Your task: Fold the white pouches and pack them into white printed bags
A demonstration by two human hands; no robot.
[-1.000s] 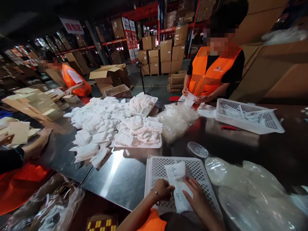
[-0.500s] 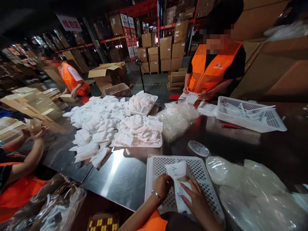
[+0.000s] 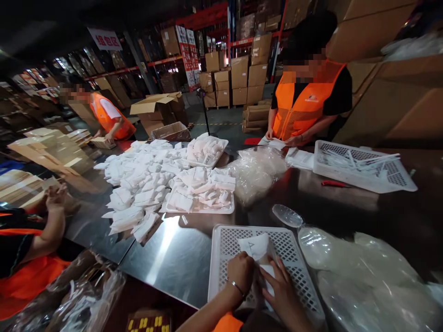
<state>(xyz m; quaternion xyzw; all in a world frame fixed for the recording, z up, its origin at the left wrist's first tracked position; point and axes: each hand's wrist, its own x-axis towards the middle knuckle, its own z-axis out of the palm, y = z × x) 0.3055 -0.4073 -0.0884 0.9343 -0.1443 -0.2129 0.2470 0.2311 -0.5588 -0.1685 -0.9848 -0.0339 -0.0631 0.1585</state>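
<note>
Left hand and right hand both pinch a white paper packet lying inside the perforated white tray at the near table edge. Beyond, a heap of white packets covers the steel table; opposite stands a co-worker in an orange vest.

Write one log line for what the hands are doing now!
left hand: holds white packet | right hand: presses packet | under: white perforated tray
</note>
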